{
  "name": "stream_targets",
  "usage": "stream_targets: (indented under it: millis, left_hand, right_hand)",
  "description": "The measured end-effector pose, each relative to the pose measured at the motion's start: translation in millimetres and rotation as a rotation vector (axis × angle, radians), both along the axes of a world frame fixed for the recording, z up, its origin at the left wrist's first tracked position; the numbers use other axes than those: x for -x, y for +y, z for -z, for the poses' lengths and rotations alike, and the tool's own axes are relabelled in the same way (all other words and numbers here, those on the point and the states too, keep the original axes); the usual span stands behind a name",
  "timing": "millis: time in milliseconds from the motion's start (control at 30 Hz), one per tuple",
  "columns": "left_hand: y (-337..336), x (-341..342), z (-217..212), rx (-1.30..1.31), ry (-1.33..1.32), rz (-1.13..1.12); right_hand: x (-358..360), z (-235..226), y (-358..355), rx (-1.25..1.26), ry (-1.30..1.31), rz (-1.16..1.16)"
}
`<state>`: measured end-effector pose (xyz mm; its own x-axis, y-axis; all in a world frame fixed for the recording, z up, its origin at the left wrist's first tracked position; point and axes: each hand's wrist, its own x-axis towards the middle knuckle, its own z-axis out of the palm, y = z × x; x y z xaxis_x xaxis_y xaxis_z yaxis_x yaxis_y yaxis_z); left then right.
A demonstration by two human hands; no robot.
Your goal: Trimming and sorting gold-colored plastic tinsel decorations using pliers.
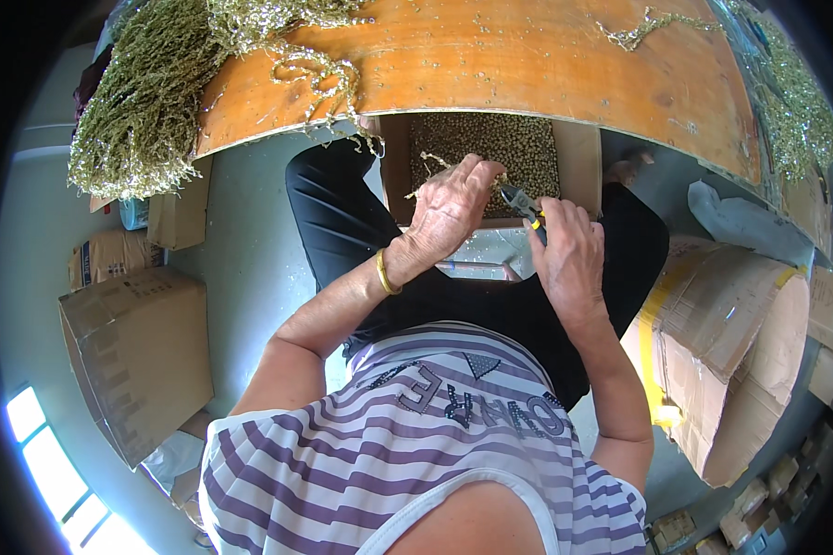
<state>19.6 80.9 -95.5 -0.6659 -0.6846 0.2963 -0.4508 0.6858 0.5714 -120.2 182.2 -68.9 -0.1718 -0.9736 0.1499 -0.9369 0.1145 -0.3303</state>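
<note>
**Cutters [522, 201] and gold strand [432, 159] in hand above a box [579, 162] of beads [491, 139]**

The left hand [449, 208], with a bangle [387, 274] round its wrist, has its fingers drawn together, pinching the strand; a crinkled length of it sticks out past the knuckles on the left. The right hand [569, 257] has its fingers wrapped round the yellow-and-black handles of the cutters, thumb along the near side. The metal tip points up and left, right beside the left fingertips; whether it touches the strand cannot be told.

Both hands are over the near part of the box, which stands just beyond the person's lap, between the black-trousered knees, its far end under the edge of the worktop [491, 46]. Small round gold beads cover the bottom of the box.

On the worktop's left lies a thick heap [143, 102] of gold strands, drooping over the edge. Next to it, a few looped strands [319, 74] trail over the front edge. A loose strand [657, 28] lies toward the right, and a second heap [796, 111] is at the far right. A closed carton [139, 356] stands at the person's left, and an open, taped carton [722, 324] lies at the right.
</note>
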Motion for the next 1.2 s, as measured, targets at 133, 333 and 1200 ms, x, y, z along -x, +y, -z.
stream_targets:
  millis: [133, 333, 1200]
  left_hand:
    - [-4.4, 0.6, 2.5, 0.114, 0.004, 0.035]
    - [-3.7, -0.1, 5.6, 0.027, 0.030, 0.038]
    - [-10.0, 4.7, 3.0, -1.031, 0.351, 0.136]
  right_hand:
    - [3.5, -5.9, -3.5, -0.098, 0.164, -0.033]
    - [10.6, -3.8, -8.9, -0.119, 0.149, -0.091]
    - [-6.8, 41.4, 6.7, 0.130, -0.500, 0.212]
